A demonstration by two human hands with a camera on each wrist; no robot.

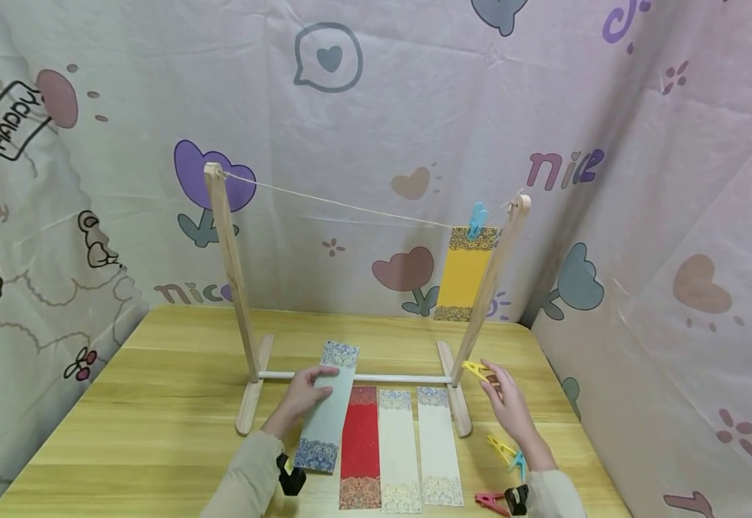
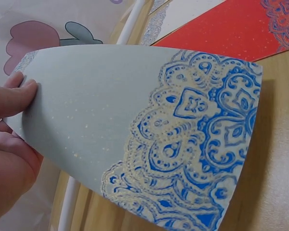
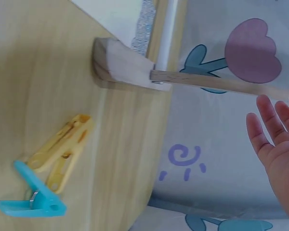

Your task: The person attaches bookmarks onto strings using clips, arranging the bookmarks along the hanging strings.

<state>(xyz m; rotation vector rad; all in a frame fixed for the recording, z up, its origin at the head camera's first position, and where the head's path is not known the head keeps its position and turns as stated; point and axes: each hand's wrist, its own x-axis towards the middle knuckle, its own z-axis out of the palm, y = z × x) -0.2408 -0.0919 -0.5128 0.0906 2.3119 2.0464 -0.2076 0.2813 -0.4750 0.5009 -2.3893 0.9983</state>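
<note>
A person's left hand [image 1: 303, 393] pinches a pale-blue patterned paper strip [image 1: 332, 414]; the right hand's [image 1: 509, 404] fingers hold a yellow clothespin [image 1: 474, 369].

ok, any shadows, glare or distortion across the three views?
Head: soft light, no strong glare; backdrop darker at its right fold. Left wrist: pale blue card with a soft shadow on the table beside it; card edges look bowed, lens or bend unclear. Right wrist: slightly hazy, right hand cropped.

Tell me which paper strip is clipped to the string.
Yellow strip, held up by a blue clip; the grey-blue strip is in the left hand, the red strip and two whitish strips lie flat.
</note>
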